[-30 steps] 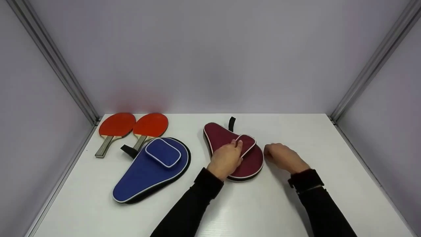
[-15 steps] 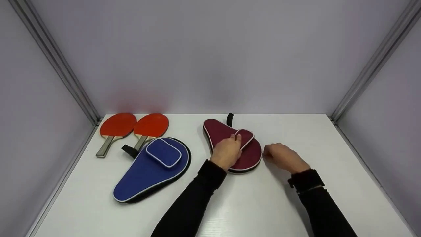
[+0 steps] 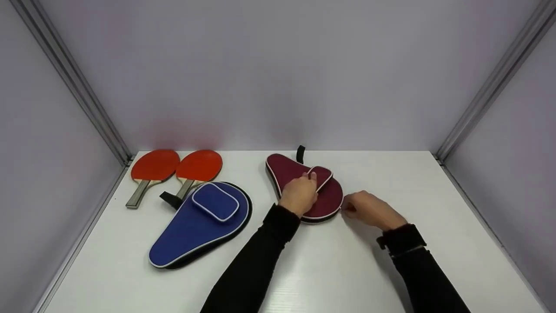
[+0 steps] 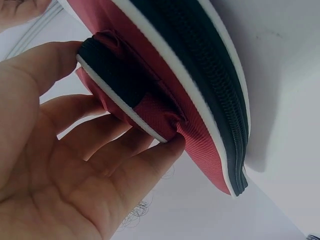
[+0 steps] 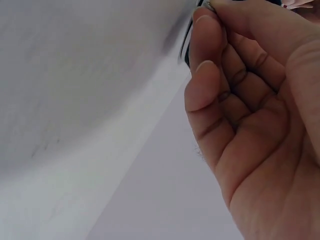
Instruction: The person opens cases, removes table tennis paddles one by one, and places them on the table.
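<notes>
A maroon table tennis paddle case (image 3: 290, 170) with white piping lies in the middle of the table. My left hand (image 3: 299, 194) grips its small raised pocket (image 3: 322, 175); in the left wrist view, thumb and fingers curl around the pocket (image 4: 117, 80). The case's dark zipper (image 4: 210, 70) runs along its side there. At the right edge of the case, my right hand (image 3: 369, 209) pinches a small metal zipper pull (image 5: 209, 6) between thumb and index finger. The pull is mostly hidden by the fingertips.
To the left lies a blue paddle case (image 3: 191, 230) with a black strap (image 3: 171, 199). Two red paddles, a left one (image 3: 155, 166) and a right one (image 3: 200, 166), lie behind it, the right one's handle partly covered. Walls enclose the white table (image 3: 330, 278).
The maroon case has slid toward the back wall and slightly left, with my left hand on its pocket. My right hand has shifted a little left, staying by the case's edge.
</notes>
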A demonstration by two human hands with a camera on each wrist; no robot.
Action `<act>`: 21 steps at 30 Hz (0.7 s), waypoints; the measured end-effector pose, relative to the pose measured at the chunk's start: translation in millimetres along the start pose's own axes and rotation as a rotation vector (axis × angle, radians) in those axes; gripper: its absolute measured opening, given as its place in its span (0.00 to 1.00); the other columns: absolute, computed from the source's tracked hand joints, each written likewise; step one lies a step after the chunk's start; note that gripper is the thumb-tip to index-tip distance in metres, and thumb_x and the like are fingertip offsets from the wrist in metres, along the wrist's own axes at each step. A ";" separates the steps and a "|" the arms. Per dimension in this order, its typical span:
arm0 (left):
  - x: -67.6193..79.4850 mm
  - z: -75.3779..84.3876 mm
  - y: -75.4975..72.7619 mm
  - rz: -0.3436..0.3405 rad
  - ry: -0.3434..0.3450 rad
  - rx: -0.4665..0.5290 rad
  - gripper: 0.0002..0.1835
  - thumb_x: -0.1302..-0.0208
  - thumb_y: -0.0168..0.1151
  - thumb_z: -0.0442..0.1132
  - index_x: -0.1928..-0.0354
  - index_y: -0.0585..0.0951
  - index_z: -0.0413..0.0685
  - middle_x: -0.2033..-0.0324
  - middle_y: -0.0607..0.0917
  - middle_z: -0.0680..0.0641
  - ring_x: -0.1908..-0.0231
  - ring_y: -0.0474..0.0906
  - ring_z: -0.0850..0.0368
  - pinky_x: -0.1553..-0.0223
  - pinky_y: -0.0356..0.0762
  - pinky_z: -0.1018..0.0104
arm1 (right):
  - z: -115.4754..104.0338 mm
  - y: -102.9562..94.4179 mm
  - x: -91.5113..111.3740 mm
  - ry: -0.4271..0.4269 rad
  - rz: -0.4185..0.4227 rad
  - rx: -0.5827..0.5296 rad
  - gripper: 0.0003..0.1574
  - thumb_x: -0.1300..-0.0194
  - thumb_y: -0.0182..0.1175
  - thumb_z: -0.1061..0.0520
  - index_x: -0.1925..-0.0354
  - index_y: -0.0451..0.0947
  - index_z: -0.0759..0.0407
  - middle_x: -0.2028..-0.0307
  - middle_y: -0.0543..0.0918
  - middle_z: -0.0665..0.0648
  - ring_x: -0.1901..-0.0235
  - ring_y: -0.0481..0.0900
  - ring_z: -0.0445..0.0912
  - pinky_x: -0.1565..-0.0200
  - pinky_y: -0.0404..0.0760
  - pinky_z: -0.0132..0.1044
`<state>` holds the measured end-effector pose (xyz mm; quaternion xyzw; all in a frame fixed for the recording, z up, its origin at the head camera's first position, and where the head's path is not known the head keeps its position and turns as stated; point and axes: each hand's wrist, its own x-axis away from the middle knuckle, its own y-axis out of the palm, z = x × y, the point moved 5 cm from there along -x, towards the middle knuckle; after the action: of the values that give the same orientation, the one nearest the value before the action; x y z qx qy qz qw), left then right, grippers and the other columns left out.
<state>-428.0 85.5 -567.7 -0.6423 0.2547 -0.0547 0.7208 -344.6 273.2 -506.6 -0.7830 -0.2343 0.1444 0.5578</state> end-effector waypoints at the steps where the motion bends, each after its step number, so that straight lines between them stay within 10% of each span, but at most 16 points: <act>1: -0.2 0.4 -0.3 0.008 -0.005 -0.001 0.36 0.21 0.73 0.49 0.16 0.81 0.45 0.30 0.93 0.36 0.54 1.00 0.43 0.59 0.99 0.49 | -2.5 0.3 0.1 -0.009 -0.004 0.000 0.06 0.24 0.72 0.67 0.59 0.94 0.61 0.66 0.93 0.50 0.66 0.80 0.37 0.61 0.84 0.34; 7: -1.3 0.2 1.7 -0.008 -0.027 0.022 0.37 0.21 0.73 0.49 0.15 0.80 0.46 0.28 0.91 0.35 0.52 0.99 0.41 0.57 0.99 0.47 | -18.0 3.6 -0.4 -0.047 -0.051 0.000 0.13 0.24 0.74 0.66 0.69 0.90 0.58 0.74 0.78 0.42 0.72 0.69 0.35 0.67 0.70 0.28; 21: -2.3 -2.2 4.4 -0.068 -0.009 0.037 0.39 0.18 0.70 0.50 0.12 0.75 0.45 0.24 0.88 0.33 0.47 0.99 0.42 0.50 0.99 0.50 | -57.6 14.2 -8.0 -0.145 -0.061 -0.018 0.16 0.25 0.78 0.64 0.72 0.89 0.55 0.76 0.79 0.41 0.73 0.70 0.33 0.67 0.74 0.28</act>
<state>-432.0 85.1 -571.3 -0.6376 0.2285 -0.0811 0.7312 -320.3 218.7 -500.8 -0.7678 -0.2991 0.1817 0.5366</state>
